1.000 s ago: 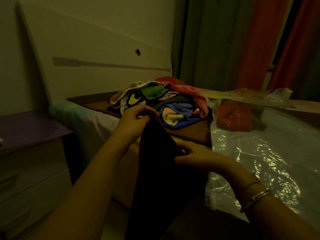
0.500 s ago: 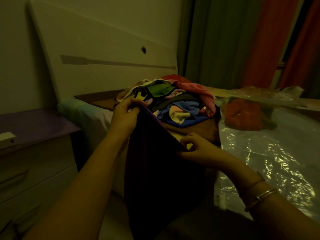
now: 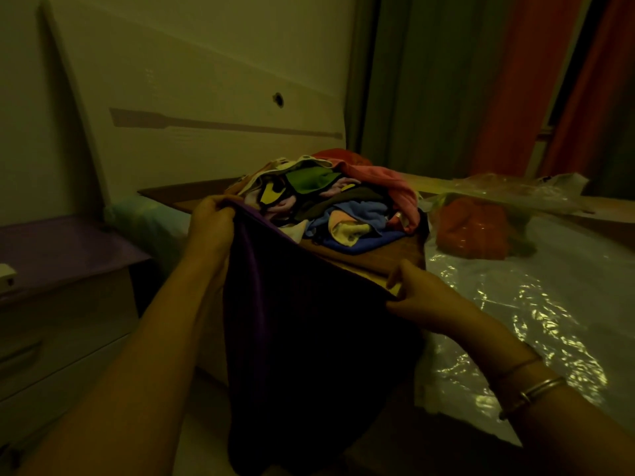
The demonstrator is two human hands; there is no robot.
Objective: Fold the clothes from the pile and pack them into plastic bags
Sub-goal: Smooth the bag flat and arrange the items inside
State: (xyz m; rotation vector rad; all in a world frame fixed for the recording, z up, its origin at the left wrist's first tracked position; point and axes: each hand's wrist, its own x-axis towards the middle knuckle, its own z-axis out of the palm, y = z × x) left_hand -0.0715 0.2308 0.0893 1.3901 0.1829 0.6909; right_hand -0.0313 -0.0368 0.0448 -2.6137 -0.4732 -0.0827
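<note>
Red garment (image 3: 472, 226) inside plastic bag (image 3: 536, 290)

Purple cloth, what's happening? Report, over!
Left hand and right hand grip purple cloth by its top edge, hanging unfolded. Clothes pile behind. Nothing blocking.

A pale headboard (image 3: 206, 97) with a small dark hole leans against the wall behind the bed (image 3: 378, 259). At the left stands a bedside drawer unit (image 3: 62, 324) with a purple top. Grey-green and orange-red curtains (image 3: 481, 80) hang at the right.

Clothes pile (image 3: 330, 211) beyond stretched purple garment (image 3: 309, 338)
</note>
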